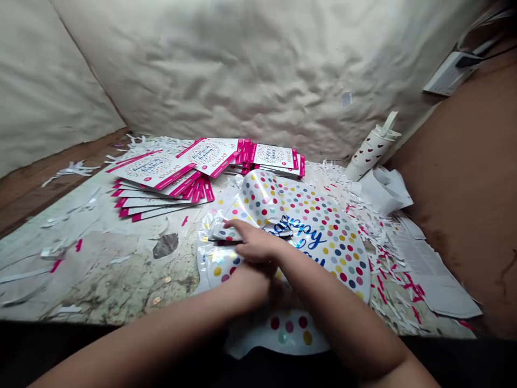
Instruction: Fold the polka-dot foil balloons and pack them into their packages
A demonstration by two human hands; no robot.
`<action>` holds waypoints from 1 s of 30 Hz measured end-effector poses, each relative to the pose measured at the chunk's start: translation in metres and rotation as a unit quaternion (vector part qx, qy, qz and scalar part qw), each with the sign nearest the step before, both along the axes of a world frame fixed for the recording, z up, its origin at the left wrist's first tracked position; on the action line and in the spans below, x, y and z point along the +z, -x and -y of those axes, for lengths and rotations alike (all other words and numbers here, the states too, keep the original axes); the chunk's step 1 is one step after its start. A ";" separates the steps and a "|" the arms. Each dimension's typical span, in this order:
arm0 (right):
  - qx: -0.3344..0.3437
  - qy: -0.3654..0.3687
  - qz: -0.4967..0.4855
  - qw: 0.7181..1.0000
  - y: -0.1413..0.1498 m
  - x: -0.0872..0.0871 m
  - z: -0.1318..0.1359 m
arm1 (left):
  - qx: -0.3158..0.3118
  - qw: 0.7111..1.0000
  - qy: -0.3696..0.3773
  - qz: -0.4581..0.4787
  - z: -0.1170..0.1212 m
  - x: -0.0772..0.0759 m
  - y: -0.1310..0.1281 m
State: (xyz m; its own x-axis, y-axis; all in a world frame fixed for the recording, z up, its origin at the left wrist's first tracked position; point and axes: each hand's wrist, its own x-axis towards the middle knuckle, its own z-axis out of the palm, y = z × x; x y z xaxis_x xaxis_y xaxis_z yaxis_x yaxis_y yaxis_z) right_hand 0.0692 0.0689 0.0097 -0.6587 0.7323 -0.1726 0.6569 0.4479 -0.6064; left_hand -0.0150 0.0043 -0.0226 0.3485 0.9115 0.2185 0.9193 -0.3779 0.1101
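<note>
A foil balloon [343, 231], white with coloured dots and blue lettering, lies partly folded in front of me, its tail hanging past the table's front edge. My right hand [256, 242] rests on the folded left part, fingers stretched to the left and thumb apart from them. Crossing beneath my right wrist, my left hand [262, 275] is on the balloon too; its fingers are hidden behind the right forearm. Behind the right hand, a dotted flap [260, 196] of the balloon curls upward.
Happy-birthday packets [157, 170] with pink edges are stacked at the back left, with another stack [277, 156] at the back middle. A heart-patterned tumbler [371, 151] leans at the back right beside crumpled white paper [383, 191]. Paper shreds litter the table [133, 291]. A power strip [450, 73] hangs upper right.
</note>
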 end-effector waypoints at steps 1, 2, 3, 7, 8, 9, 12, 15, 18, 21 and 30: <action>-0.020 -0.016 -0.009 1.000 -0.008 -0.003 -0.002 | -0.047 0.999 0.019 0.000 0.002 0.005 0.014; -0.037 -0.029 -0.011 0.999 -0.014 -0.006 -0.004 | -0.095 0.995 0.034 -0.003 0.001 0.009 0.029; -0.048 -0.042 -0.008 0.998 -0.018 -0.009 -0.005 | -0.123 0.992 0.036 -0.010 -0.003 0.014 0.044; -0.064 -0.106 0.010 0.992 -0.004 -0.024 0.001 | -0.093 0.988 -0.025 -0.118 -0.034 0.029 0.097; -0.073 -0.125 0.016 0.989 0.004 -0.027 0.002 | -0.091 0.985 -0.035 -0.146 -0.041 0.032 0.104; -0.083 -0.142 0.024 0.986 0.013 -0.031 0.004 | -0.095 0.981 -0.046 -0.164 -0.046 0.036 0.107; -0.111 -0.180 0.040 0.977 0.031 -0.036 0.002 | -0.098 0.980 -0.097 -0.144 -0.043 0.042 0.102; -0.157 -0.205 0.047 0.965 0.017 -0.026 -0.011 | -0.154 0.983 -0.053 -0.081 -0.031 0.032 0.091; -0.255 -0.244 0.042 0.935 -0.041 0.005 -0.028 | -0.160 0.985 0.041 -0.052 -0.026 0.013 0.091; -0.429 -0.366 0.027 0.825 -0.116 0.045 -0.033 | -0.075 0.989 0.110 -0.059 -0.029 0.001 0.095; -0.129 -0.488 -0.062 0.861 -0.140 0.035 0.071 | 0.041 0.970 0.197 0.140 -0.051 0.036 0.112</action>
State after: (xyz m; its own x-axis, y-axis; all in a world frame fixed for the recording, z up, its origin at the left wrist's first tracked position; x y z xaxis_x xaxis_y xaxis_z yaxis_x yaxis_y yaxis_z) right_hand 0.2095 -0.0017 0.0449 -0.4206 0.6141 0.6678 0.7683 0.6326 -0.0978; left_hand -0.1267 0.0553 0.0138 0.2486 0.9656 -0.0759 0.8580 -0.1832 0.4799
